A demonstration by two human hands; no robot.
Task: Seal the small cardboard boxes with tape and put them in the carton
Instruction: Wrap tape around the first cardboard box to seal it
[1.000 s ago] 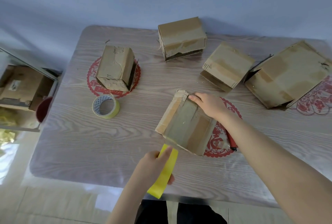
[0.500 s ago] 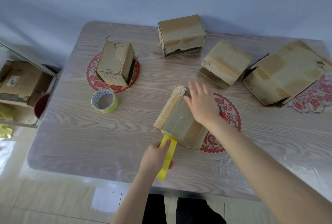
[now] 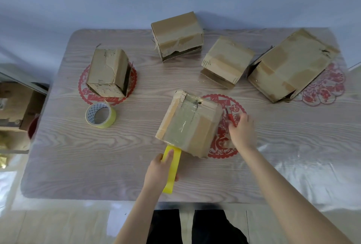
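Observation:
A small cardboard box (image 3: pixel 190 124) lies in the middle of the table, a strip of clear tape running down its top face. A yellow tape strip (image 3: pixel 172 167) hangs off its near edge, and my left hand (image 3: pixel 160 171) pinches that strip with the thumb on top. To the right of the box, my right hand (image 3: pixel 242 130) closes on a red-handled tool (image 3: pixel 231 119) lying on the table. The yellow tape roll (image 3: pixel 100 114) sits to the left. Three other small boxes (image 3: pixel 109 72) (image 3: pixel 177 35) (image 3: pixel 227 61) stand further back.
A larger carton (image 3: pixel 291 64) lies on its side at the back right. Red paper-cut mats (image 3: pixel 322 87) lie under a clear table cover. A shelf with boxes (image 3: pixel 15 106) stands left of the table. The wall runs just behind the table.
My right hand left the top of the box and moved right to the red tool. My left hand pulled the yellow strip taut against the box's near edge.

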